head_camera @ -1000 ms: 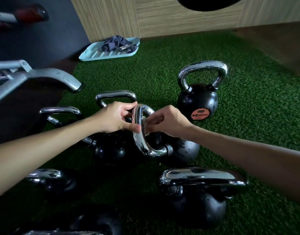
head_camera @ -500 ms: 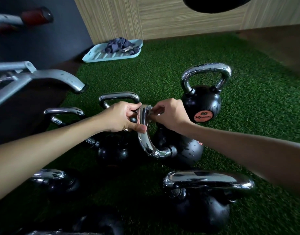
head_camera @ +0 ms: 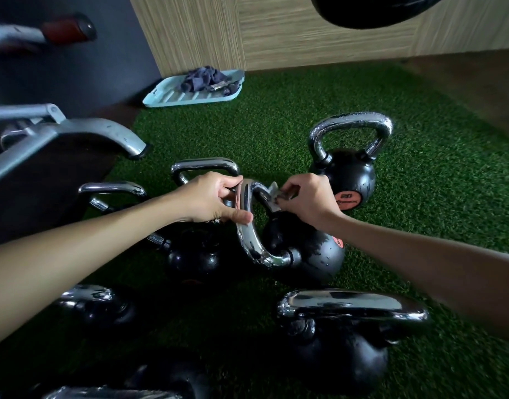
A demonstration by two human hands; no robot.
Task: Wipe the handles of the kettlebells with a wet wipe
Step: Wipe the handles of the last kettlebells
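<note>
Clasps tilted kettlebell handle in left grip, pinches wet wipe against it in right grip; risks losing slick chrome, dropping it.

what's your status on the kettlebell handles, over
Left grip holds the handle of the tipped kettlebell. Right grip pinches the wet wipe on it. Nothing blocking.
</note>
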